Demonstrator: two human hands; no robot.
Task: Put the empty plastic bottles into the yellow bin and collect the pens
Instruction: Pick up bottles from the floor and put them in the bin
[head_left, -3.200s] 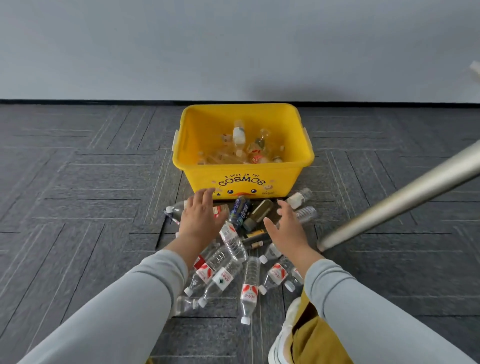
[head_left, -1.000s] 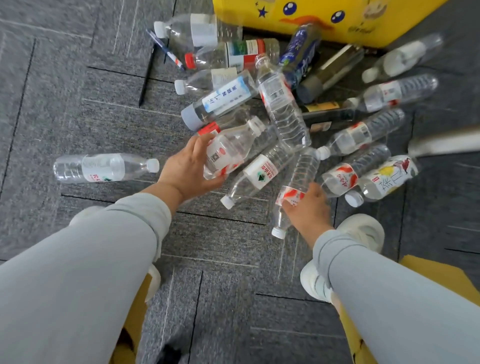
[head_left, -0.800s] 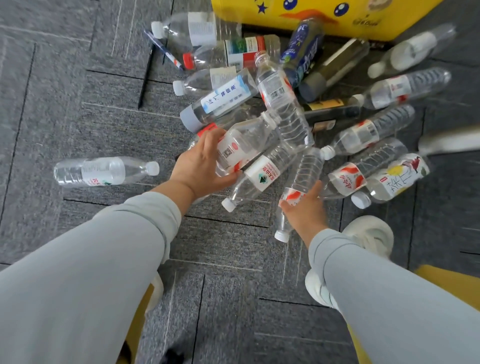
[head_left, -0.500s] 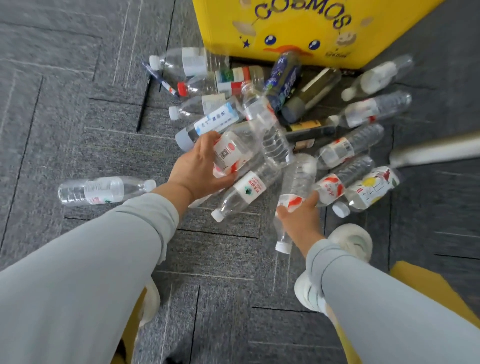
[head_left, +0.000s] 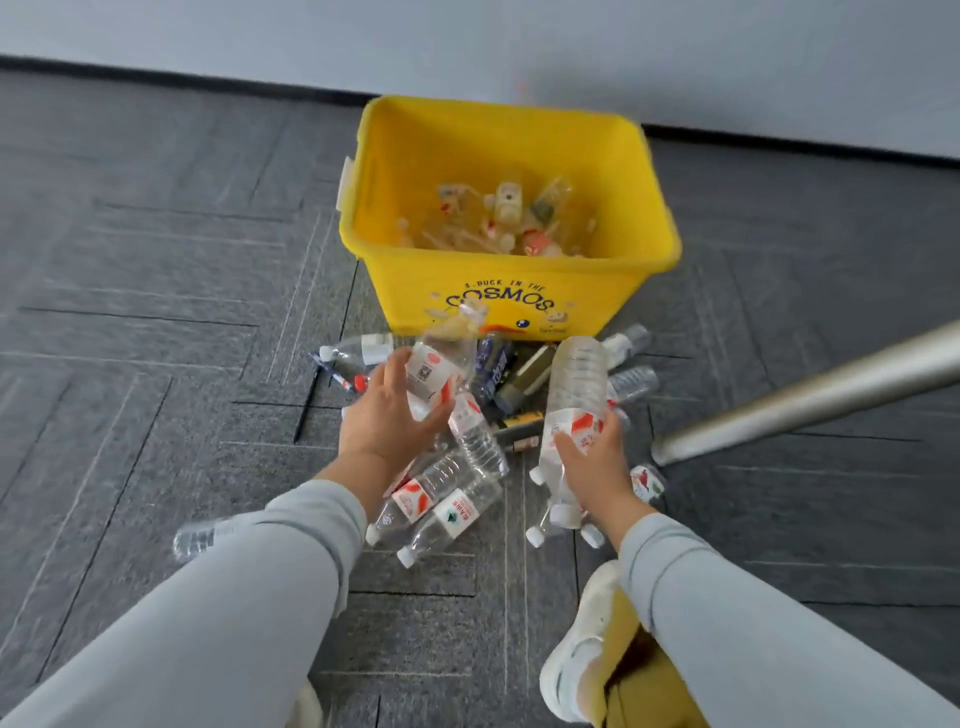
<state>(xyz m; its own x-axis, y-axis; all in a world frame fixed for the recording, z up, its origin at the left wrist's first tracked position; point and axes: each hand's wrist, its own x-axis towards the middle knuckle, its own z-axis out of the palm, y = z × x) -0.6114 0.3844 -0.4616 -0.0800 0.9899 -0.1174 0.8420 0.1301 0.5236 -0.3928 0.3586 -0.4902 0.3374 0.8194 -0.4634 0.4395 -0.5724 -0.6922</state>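
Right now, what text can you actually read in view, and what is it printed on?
"COSMOS": large dark letters on the front of the yellow bin.
"DUCK IN THE": small line above it, first character unclear.
Bottle in the left hand: red logo and QR code, words blurred.
Other bottle labels: too small to read.

One yellow bin (head_left: 498, 280), two hands, each holding one bottle, two pens on the carpet; the piled bottles are too tangled to count.

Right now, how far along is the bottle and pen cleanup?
Early. Several bottles already lie in the yellow bin. The left hand and right hand each hold a bottle lifted toward it. A pile of bottles remains on the carpet, and the pens are untouched.
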